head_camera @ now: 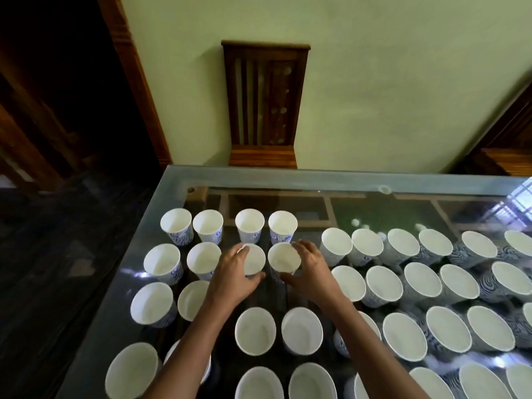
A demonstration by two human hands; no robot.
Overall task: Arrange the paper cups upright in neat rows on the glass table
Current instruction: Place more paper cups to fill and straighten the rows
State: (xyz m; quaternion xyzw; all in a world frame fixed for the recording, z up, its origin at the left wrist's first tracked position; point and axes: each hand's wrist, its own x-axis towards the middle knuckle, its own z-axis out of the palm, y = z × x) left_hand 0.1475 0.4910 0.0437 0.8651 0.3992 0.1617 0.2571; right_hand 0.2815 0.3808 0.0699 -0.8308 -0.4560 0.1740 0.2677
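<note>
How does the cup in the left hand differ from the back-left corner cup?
The left hand grips the held cup; the corner cup stands untouched. The held cup is in the second row from the back, the corner cup in the back row. Both stand upright, white inside.

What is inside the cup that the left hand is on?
Only its plain white inside shows, so the cup looks empty. The left hand curls round its near left side and hides part of the rim there.
</note>
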